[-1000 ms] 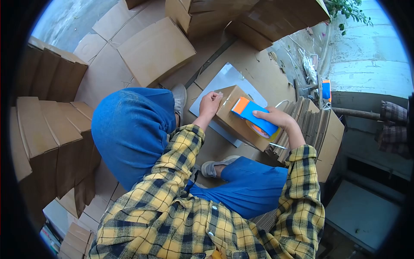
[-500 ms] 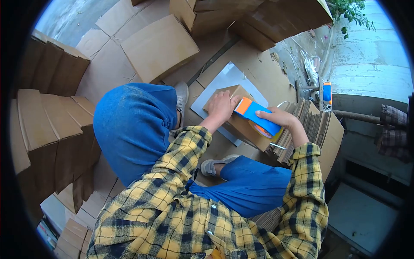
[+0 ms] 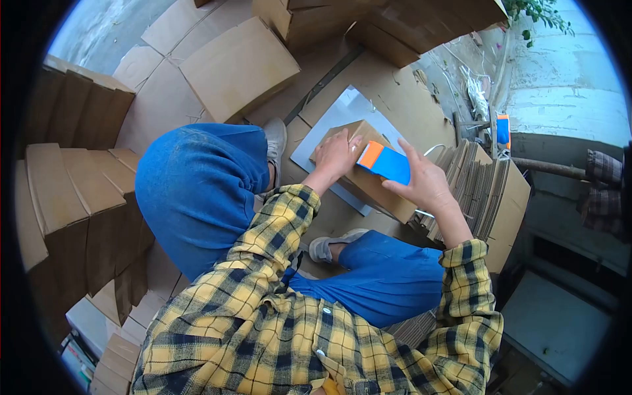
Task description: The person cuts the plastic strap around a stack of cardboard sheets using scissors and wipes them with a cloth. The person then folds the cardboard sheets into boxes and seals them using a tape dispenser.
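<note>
A long cardboard box (image 3: pixel 378 191) lies slantwise on a white sheet (image 3: pixel 349 102) in front of me. My left hand (image 3: pixel 334 155) grips its upper left end, fingers bent over the top. Against the box rests a blue tape dispenser (image 3: pixel 394 166) with an orange front end, just right of my left fingers. My right hand (image 3: pixel 426 183) is at the dispenser's rear end, thumb and index finger spread wide on either side of it. Its other fingers are mostly hidden, as is the tape roll.
Flattened cardboard pieces (image 3: pixel 471 191) stand in a bundle at right. A second blue and orange dispenser (image 3: pixel 503 130) is beyond them. One closed box (image 3: pixel 238 69) lies ahead on the left. Stacked cardboard (image 3: pixel 72 210) lines the left side, and more boxes (image 3: pixel 395 29) stand at the back.
My right hand has loosened around the tape dispenser, its index finger lifting away and its thumb shifting to the lower edge. The tape roll has gone out of sight. My left hand stays on the box.
</note>
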Tool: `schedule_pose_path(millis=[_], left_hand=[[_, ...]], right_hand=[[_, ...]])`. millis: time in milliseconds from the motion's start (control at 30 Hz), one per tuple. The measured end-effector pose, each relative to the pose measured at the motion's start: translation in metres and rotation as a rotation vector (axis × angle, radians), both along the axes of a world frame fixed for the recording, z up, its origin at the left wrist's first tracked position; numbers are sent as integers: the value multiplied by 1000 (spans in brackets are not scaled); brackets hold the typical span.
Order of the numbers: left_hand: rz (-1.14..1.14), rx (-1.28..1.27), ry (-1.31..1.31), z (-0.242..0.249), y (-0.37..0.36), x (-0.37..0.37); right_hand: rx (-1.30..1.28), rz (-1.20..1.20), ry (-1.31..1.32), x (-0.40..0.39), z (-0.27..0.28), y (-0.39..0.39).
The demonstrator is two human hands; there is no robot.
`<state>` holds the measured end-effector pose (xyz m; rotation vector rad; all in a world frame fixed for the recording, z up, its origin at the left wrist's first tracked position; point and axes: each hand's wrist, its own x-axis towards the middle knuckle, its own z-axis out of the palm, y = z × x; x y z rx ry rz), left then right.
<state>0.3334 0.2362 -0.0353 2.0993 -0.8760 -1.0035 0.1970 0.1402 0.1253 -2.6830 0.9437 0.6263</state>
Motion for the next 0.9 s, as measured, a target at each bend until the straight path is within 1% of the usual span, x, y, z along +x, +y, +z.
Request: schedule_pose_path(millis=[33,67,133,233,367,433,467,500,633,767,833,900], left_hand=[[-13,-2,-4,-4,-1,-1],[4,-21,-26,-9,-2,-3],[20,-32,-52,-9,-1,-3],[15,-7,-41,-3,0,-1],[10,-14,-46,-5,3,0],[24,-31,-64,-1,3,0],[-2,-15,-20,0,4,1],[-25,0,23,2,4,2],[-17,-6,35,-7,3,2],[-25,-58,41,-16,5,1],[-21,-84,42,-21,4,1],[-15,-109,30,-28,4,1]], right_hand=[[-35,121,2,-3,-1,2],[-37,112,-1,-3,-1,3],[-61,149,127,2,-1,5],[-46,142,189,6,4,6],[-46,150,163,-6,3,4],[-31,165,96,-19,-1,-2],[-28,167,92,-24,0,-4],[-15,152,87,-27,5,-4],[39,95,106,-50,16,-7],[41,77,107,-90,22,-11],[37,64,131,-109,24,-13],[72,-12,202,-120,27,-14]])
